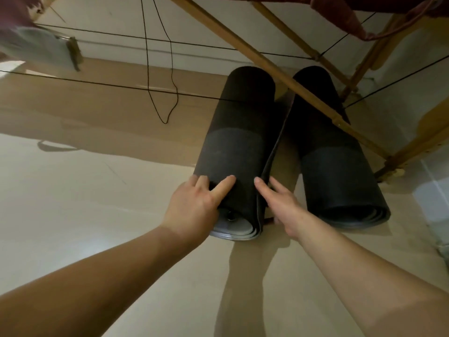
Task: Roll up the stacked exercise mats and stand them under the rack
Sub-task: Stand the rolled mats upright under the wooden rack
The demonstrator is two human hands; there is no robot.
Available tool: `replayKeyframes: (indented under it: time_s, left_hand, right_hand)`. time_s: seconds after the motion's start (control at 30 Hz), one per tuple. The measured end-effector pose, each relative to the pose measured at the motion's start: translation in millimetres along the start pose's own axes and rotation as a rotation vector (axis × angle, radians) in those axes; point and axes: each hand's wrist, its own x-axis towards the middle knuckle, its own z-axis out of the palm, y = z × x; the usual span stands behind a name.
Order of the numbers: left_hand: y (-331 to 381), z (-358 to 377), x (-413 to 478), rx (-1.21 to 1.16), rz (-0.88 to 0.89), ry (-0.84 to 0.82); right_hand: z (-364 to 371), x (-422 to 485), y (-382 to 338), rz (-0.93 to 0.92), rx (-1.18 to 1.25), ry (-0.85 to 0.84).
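Two rolled black exercise mats stand side by side on the floor beneath a wooden rack (263,63). Both of my hands are on the left roll (239,142) near its close end, where grey spiral layers show. My left hand (194,205) lies on that roll's left side with its fingers straight and spread; its thumb is hidden. My right hand (281,207) touches the roll's loose outer edge, its fingers straight along the flap. The right roll (332,166) stands free, with no hand on it.
The rack's slanted wooden bars cross above both rolls, and its leg (398,156) comes down at the right. Thin black cords (109,85) stretch across the view, one hanging in a loop. Dark red cloth (345,15) drapes at top right. A pale wall runs behind.
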Motion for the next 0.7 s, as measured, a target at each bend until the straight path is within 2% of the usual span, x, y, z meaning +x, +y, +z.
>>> replayKeyframes:
  time_s: [0.1, 0.2, 0.3, 0.4, 0.43, 0.6, 0.7]
  left_hand:
    - [13.7, 4.6, 1.5, -0.050, 0.044, 0.006]
    - [21.9, 1.5, 3.8, -0.214, 0.148, -0.037]
    - [22.2, 6.5, 2.3, -0.437, 0.111, -0.075]
    - [14.3, 18.4, -4.5, -0.504, -0.183, -0.073]
    - [10.0, 18.8, -6.7, -0.485, -0.230, -0.085]
    - [19.7, 3.7, -3.5, -0.463, -0.077, -0.133]
    - [20.9, 3.6, 2.7, -0.623, -0.169, -0.164]
  right_hand:
    - [-9.8, 4.2, 4.7, -0.035, -0.102, 0.139]
    - [-25.7, 0.8, 6.3, -0.065, -0.259, 0.280]
    - [-31.8, -7.2, 7.7, -0.069, -0.240, 0.210]
    - [-26.3, -10.9, 4.4, -0.054, -0.343, 0.137]
    - [-23.7, -11.2, 1.5, -0.020, -0.383, 0.129]
    - [-12.6, -11.2, -3.8, 0.061, -0.388, 0.093]
    - [-15.3, -7.0, 3.3, 0.035, -0.225, 0.115]
